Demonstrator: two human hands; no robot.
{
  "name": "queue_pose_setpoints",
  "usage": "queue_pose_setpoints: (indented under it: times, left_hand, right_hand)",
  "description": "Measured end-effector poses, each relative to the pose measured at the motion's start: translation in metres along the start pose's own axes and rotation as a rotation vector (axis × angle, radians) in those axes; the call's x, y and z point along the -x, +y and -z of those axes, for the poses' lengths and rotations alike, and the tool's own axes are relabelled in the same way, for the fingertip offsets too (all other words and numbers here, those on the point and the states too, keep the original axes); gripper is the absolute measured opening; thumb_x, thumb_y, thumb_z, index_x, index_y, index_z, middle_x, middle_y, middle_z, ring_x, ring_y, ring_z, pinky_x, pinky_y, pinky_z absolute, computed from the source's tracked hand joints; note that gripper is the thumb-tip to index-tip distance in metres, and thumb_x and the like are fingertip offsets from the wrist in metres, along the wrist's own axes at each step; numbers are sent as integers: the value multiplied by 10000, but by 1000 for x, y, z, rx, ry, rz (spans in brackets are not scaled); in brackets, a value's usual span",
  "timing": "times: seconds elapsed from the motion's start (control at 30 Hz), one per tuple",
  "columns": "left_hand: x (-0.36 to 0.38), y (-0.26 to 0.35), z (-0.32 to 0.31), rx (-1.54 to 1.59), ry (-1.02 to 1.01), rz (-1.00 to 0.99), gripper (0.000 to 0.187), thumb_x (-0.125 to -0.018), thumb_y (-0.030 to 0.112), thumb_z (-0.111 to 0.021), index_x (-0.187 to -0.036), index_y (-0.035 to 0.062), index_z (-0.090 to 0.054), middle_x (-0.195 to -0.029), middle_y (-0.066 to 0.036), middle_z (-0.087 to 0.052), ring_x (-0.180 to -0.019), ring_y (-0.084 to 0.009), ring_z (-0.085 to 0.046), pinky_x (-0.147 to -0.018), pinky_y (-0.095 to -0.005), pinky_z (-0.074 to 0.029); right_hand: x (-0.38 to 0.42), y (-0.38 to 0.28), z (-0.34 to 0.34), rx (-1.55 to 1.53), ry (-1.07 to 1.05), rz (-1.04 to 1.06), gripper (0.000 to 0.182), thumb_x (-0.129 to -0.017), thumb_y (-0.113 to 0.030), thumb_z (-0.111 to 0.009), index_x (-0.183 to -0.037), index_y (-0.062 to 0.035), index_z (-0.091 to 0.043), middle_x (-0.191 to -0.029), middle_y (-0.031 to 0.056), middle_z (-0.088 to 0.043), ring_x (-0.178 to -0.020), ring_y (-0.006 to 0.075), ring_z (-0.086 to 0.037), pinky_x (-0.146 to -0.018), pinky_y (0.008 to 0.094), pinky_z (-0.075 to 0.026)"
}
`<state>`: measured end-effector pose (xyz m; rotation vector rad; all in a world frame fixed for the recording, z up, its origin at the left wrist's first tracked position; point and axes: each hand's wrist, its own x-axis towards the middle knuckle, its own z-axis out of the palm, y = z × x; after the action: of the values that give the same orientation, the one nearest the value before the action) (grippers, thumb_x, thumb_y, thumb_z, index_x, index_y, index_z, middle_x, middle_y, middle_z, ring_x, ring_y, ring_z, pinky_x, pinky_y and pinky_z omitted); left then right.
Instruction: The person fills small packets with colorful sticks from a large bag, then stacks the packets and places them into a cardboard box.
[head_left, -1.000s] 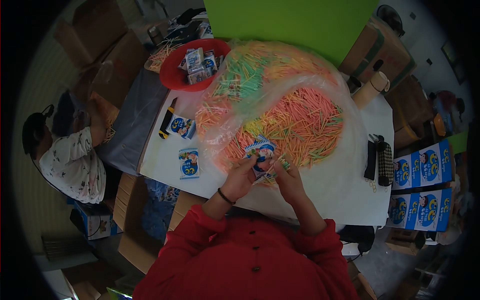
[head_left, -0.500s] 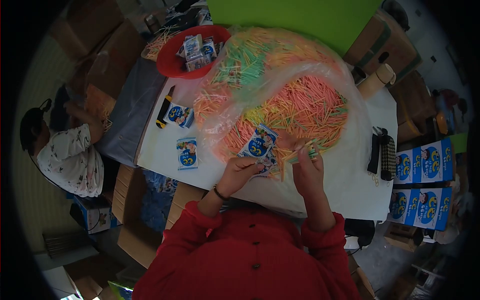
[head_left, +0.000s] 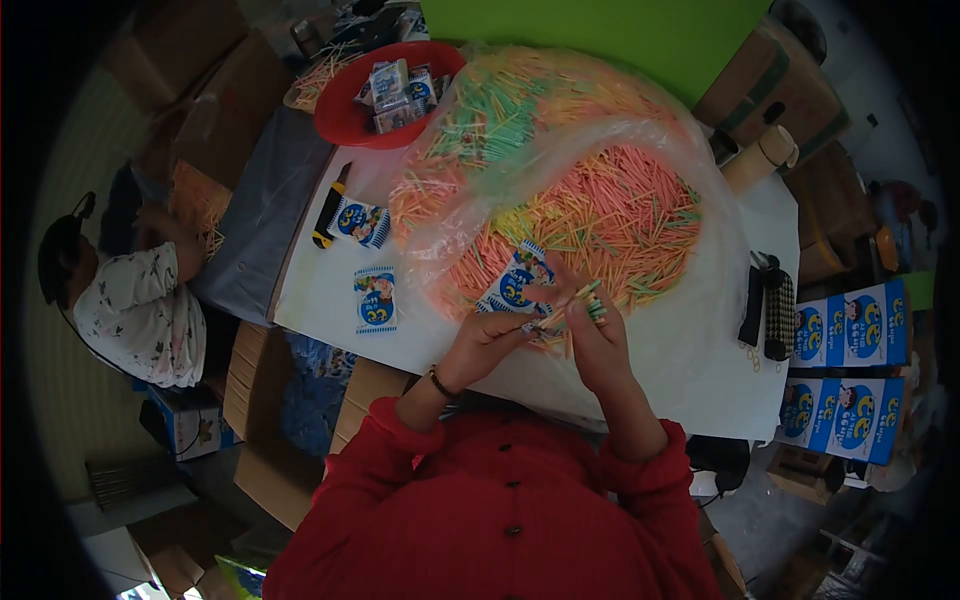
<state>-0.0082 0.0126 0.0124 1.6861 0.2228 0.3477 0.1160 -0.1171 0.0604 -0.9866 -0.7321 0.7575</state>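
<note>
My right hand (head_left: 600, 348) is closed round a small bunch of thin pastel sticks (head_left: 592, 300), their ends poking up past the fingers. Just left of it, my left hand (head_left: 482, 348) pinches the edge of a small printed packet (head_left: 538, 325), mostly hidden by the fingers. The two hands nearly meet. Beyond them, a blue-and-white packet (head_left: 522, 275) rests against a large heap of pink, yellow and green sticks (head_left: 625, 215) in an opened clear plastic bag (head_left: 725, 220). Two more packets, one flat (head_left: 375, 300) and one plump (head_left: 360, 222), lie to the left.
A red bowl (head_left: 340, 115) of filled packets stands at the back left, near a yellow-black utility knife (head_left: 330, 210). At the right are a checked case (head_left: 778, 315) and printed boxes (head_left: 845, 420). An open carton (head_left: 262, 420) stands below left. Another person (head_left: 140, 310) sits at left.
My right hand has moved left with the sticks, toward my left hand. My left hand has shifted slightly right, and the gap between them has narrowed.
</note>
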Motion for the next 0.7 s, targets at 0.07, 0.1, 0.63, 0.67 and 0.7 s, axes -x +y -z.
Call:
queue_pose_setpoints:
  times: [0.07,0.1,0.63,0.67,0.7]
  left_hand:
    - [1,1,1,25,5,-1,184,-895,23,-619,-1064,-5,-686,-827,-21,-684,-768,-52,-581,-678,-219,-471]
    - [1,1,1,48,9,-2,185,-896,21,-618,-1065,-6,-685,-830,-23,-684,-777,-52,-585,-684,-217,-473]
    - [15,2,13,491,-25,76,313,-949,7,-501,-1255,-7,-567,-1145,-70,-646,-1067,-147,-597,-951,-293,-465]
    - [25,6,18,680,98,53,320,-943,5,-508,-1259,-2,-555,-1136,-76,-646,-1040,-164,-611,-940,-314,-476]
    - [30,8,21,878,208,24,328,-937,3,-515,-1264,3,-543,-1126,-83,-646,-1014,-182,-625,-929,-334,-488]
  right_hand:
    - [2,9,3,23,15,-26,225,-1021,-166,-400,-1155,-17,-502,-1167,134,-645,-1398,246,-301,-1135,430,-205]
    - [3,13,7,36,3,-55,230,-1019,-165,-408,-1167,-16,-501,-1169,122,-645,-1398,233,-298,-1139,422,-190]
    - [3,-30,49,453,-157,118,558,-859,-274,-654,-1334,-53,-461,-1403,111,-480,-1396,274,-318,-1150,455,-168]
    - [7,-31,57,434,-173,127,558,-859,-274,-654,-1334,-53,-461,-1403,111,-480,-1396,274,-318,-1150,455,-168]
    - [13,-35,68,375,-37,115,498,-886,-247,-632,-1310,-36,-480,-1342,123,-520,-1322,255,-404,-1108,416,-259]
